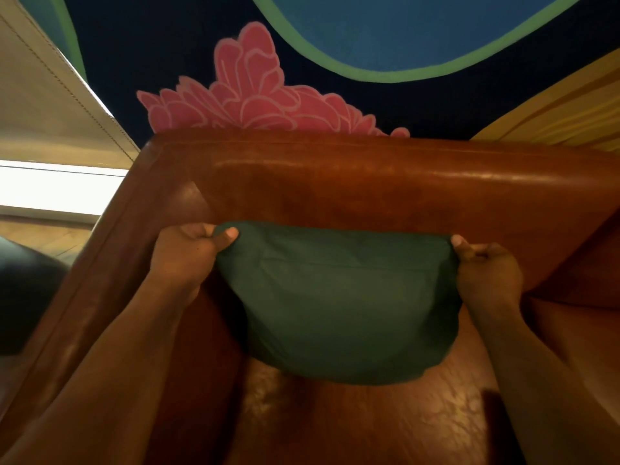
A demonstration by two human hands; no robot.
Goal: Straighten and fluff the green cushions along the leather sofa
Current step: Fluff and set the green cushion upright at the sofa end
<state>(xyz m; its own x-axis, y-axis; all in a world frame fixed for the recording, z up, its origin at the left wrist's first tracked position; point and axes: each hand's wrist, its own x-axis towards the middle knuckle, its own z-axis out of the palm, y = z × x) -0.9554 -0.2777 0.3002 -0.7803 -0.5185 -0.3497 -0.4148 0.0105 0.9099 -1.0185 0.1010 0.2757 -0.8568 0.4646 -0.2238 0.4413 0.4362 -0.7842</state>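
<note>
left hand [188, 251] pinching cushion [339, 303] top corner, right hand [486, 266] pinching opposite corner, cushion between grips, against sofa [335, 182] back

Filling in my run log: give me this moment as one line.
stage: cushion in hand | left hand: grips green cushion top-left corner | right hand: grips top-right corner | cushion: against leather sofa backrest

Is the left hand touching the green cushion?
Touching. The head view shows the left hand pinching the upper left corner of the green cushion, thumb pressed on the fabric.
</note>
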